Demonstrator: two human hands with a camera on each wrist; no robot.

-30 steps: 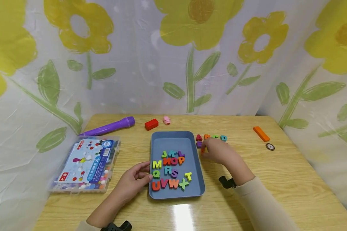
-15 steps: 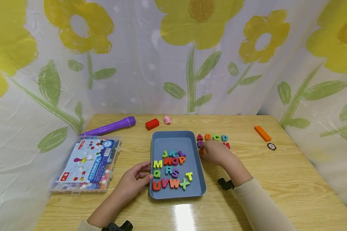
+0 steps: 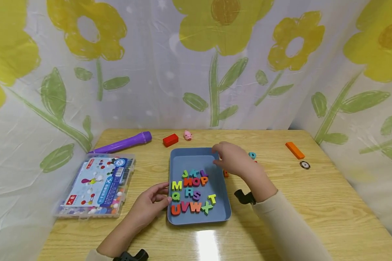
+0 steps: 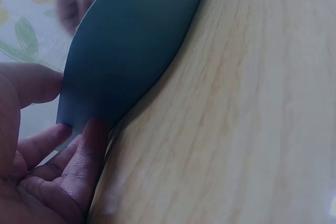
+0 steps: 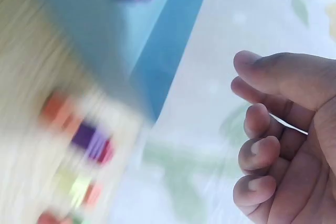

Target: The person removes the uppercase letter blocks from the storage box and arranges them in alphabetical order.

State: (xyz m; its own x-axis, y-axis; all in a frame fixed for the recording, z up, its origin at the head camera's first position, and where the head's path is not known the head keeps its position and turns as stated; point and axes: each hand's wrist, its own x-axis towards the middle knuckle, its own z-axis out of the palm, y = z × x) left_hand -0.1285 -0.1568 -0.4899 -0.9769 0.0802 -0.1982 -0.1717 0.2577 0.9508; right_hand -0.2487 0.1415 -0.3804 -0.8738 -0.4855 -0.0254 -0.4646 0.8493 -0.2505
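Pinching of the tray (image 3: 196, 161) at its left edge by the left hand (image 3: 148, 206) is best done lightly, lest letters (image 3: 196, 207) toward its near edge be jolted, the right hand (image 3: 234, 159) being held empty, loosely curled, over the far right corner.

Plain beige sleeves (image 3: 290, 224), black wrist devices (image 3: 244, 197), stubby rounded ends (image 3: 143, 254)

In the tray (image 3: 196, 161), letter blocks (image 3: 195, 207) read J, K, L; M, N, O, P; Q, R, S, T; U, V, W, X. Beside it on the table (image 3: 160, 239), a turquoise block (image 3: 252, 155): D. Box (image 3: 129, 170) label (image 3: 91, 181): Chinese characters, too small to transcribe reliably; chip (image 3: 305, 165) print likewise illegible.
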